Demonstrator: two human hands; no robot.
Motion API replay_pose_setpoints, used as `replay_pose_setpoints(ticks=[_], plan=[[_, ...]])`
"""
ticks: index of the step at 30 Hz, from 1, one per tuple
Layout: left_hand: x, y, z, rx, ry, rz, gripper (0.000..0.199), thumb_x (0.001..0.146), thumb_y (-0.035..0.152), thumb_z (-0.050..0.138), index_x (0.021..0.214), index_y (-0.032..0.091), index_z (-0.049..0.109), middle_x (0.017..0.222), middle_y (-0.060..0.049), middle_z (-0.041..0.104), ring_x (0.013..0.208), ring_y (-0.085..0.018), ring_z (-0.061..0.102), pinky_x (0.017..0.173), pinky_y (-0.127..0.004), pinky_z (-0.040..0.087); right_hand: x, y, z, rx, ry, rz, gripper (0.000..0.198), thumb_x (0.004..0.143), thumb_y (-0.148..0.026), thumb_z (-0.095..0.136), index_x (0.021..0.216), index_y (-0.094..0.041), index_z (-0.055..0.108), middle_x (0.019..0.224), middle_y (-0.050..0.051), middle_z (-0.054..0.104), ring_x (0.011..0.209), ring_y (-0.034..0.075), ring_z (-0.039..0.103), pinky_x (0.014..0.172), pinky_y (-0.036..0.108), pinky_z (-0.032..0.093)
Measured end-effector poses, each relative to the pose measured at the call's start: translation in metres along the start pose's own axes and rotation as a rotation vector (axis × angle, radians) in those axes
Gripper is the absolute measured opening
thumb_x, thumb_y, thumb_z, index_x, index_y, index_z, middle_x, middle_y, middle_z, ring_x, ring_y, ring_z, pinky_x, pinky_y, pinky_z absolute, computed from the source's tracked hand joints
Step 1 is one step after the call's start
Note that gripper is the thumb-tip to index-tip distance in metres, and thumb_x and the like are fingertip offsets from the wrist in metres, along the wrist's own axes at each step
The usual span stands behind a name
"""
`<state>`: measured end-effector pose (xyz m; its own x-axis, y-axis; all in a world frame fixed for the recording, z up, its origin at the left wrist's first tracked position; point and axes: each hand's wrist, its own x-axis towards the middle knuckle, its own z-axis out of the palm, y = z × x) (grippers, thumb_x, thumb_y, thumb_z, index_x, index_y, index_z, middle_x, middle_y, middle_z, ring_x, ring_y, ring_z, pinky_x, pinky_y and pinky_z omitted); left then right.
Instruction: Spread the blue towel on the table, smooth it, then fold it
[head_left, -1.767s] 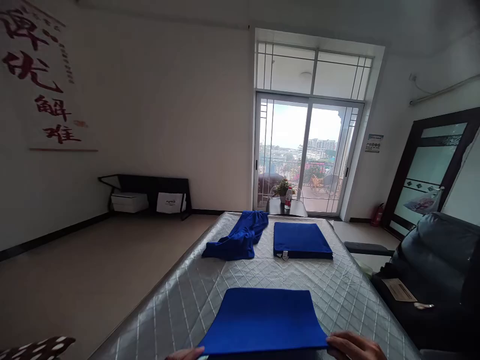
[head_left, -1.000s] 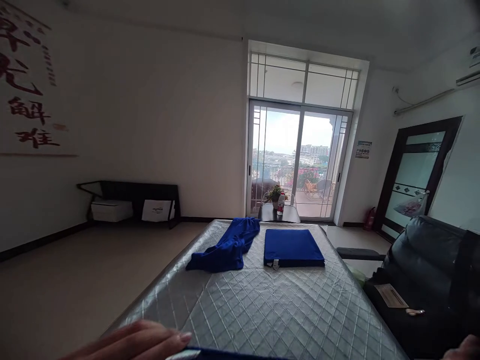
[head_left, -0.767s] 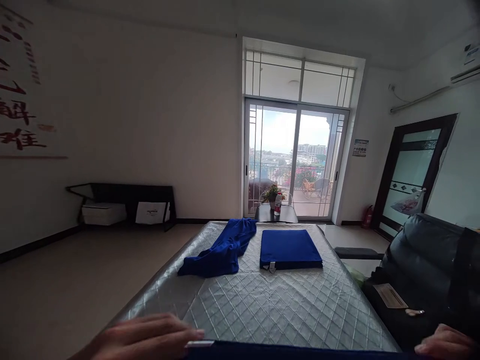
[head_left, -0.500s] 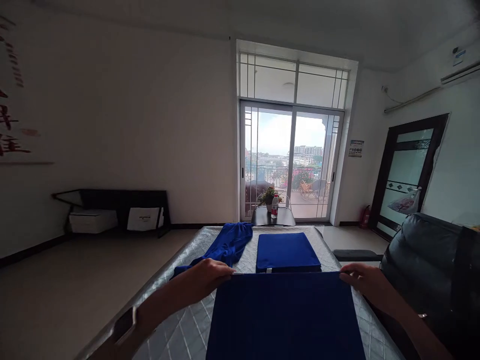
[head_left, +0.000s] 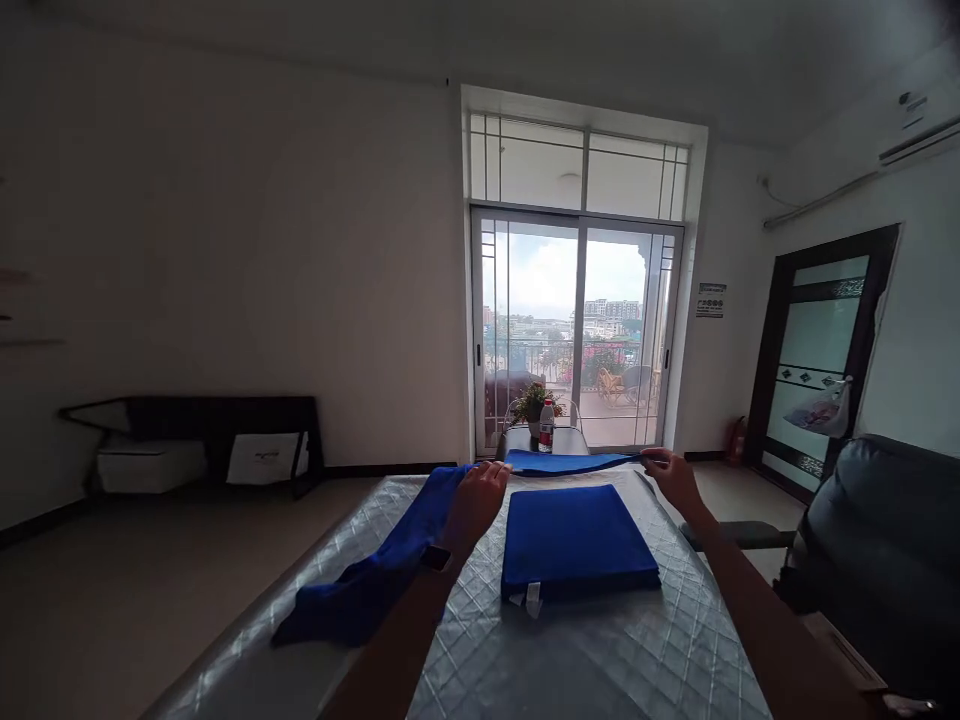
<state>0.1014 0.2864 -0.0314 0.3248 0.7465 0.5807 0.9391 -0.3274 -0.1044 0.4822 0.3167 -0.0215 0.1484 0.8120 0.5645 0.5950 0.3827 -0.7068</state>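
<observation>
Left hand (head_left: 481, 492) closed on one end of a blue cloth (head_left: 571, 462), right hand (head_left: 677, 482) pinching the other, cloth spread between them, I see it near the silver quilted cover's (head_left: 622, 655) far edge, beyond a folded blue stack (head_left: 576, 535), rumpled blue fabric (head_left: 349, 600) left of that.

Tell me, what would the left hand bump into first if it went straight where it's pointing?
Past the blue cloth it holds, the left hand would probably meet the potted plant on the small table first, but depth is hard to judge.
</observation>
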Motion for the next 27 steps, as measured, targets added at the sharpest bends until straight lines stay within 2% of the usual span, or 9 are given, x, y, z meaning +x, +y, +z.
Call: replay_pose_setpoints(ticks=[3, 5, 7, 9, 14, 21, 27], plan=[[-0.048, 0.024, 0.073, -0.027, -0.097, -0.022, 0.038, 0.090, 0.001, 0.043, 0.116, 0.019, 0.065, 0.119, -0.010, 0.070, 0.111, -0.024, 0.064, 0.098, -0.038, 0.048, -0.046, 0.057, 0.036, -0.055, -0.015, 0.032, 0.022, 0.081, -0.038, 0.057, 0.092, -0.026, 0.071, 0.098, 0.005, 0.076, 0.093, 0.025, 0.073, 0.085, 0.038, 0.056], [-0.076, 0.038, 0.111, -0.048, -0.158, -0.029, 0.038, 0.085, -0.002, 0.047, 0.107, 0.021, 0.068, 0.108, -0.006, 0.073, 0.104, -0.022, 0.067, 0.093, -0.035, 0.051, -0.079, 0.090, 0.054, -0.085, -0.043, 0.046, 0.020, 0.078, -0.037, 0.056, 0.085, -0.027, 0.071, 0.096, 0.004, 0.076, 0.090, 0.025, 0.073, 0.086, 0.040, 0.056], [-0.093, 0.043, 0.137, -0.065, -0.185, -0.042, 0.040, 0.084, -0.003, 0.048, 0.108, 0.022, 0.067, 0.109, -0.006, 0.072, 0.104, -0.023, 0.067, 0.092, -0.035, 0.052, -0.104, 0.118, 0.066, -0.111, -0.048, 0.051, 0.021, 0.076, -0.037, 0.054, 0.082, -0.027, 0.071, 0.098, 0.005, 0.076, 0.095, 0.026, 0.071, 0.091, 0.042, 0.054], [-0.099, 0.042, 0.150, -0.080, -0.190, -0.046, 0.042, 0.085, -0.002, 0.047, 0.115, 0.022, 0.064, 0.117, -0.007, 0.069, 0.109, -0.023, 0.064, 0.097, -0.037, 0.050, -0.119, 0.137, 0.070, -0.129, -0.039, 0.056, 0.025, 0.078, -0.038, 0.051, 0.085, -0.026, 0.071, 0.105, 0.007, 0.074, 0.102, 0.027, 0.069, 0.096, 0.043, 0.052], [-0.097, 0.037, 0.160, -0.124, -0.220, -0.033, 0.040, 0.089, 0.002, 0.044, 0.120, 0.021, 0.061, 0.125, -0.007, 0.066, 0.118, -0.023, 0.059, 0.105, -0.037, 0.044, -0.125, 0.158, 0.065, -0.228, -0.023, 0.003, 0.029, 0.086, -0.037, 0.044, 0.100, -0.027, 0.067, 0.123, 0.007, 0.067, 0.115, 0.024, 0.062, 0.097, 0.037, 0.049], [-0.099, 0.045, 0.158, -0.153, -0.255, -0.037, 0.031, 0.086, 0.004, 0.044, 0.101, 0.023, 0.065, 0.109, -0.004, 0.070, 0.106, -0.022, 0.062, 0.095, -0.035, 0.047, -0.134, 0.162, 0.059, -0.440, -0.142, -0.005, 0.022, 0.086, -0.026, 0.043, 0.095, -0.027, 0.062, 0.112, 0.004, 0.070, 0.106, 0.020, 0.064, 0.088, 0.033, 0.050], [-0.097, 0.046, 0.147, -0.163, -0.246, -0.025, 0.027, 0.080, 0.008, 0.050, 0.097, 0.023, 0.064, 0.109, -0.004, 0.070, 0.108, -0.023, 0.061, 0.098, -0.037, 0.046, -0.129, 0.159, 0.066, -0.631, -0.104, -0.110, 0.025, 0.079, -0.018, 0.047, 0.093, -0.024, 0.066, 0.126, 0.009, 0.066, 0.121, 0.025, 0.058, 0.101, 0.038, 0.045]])
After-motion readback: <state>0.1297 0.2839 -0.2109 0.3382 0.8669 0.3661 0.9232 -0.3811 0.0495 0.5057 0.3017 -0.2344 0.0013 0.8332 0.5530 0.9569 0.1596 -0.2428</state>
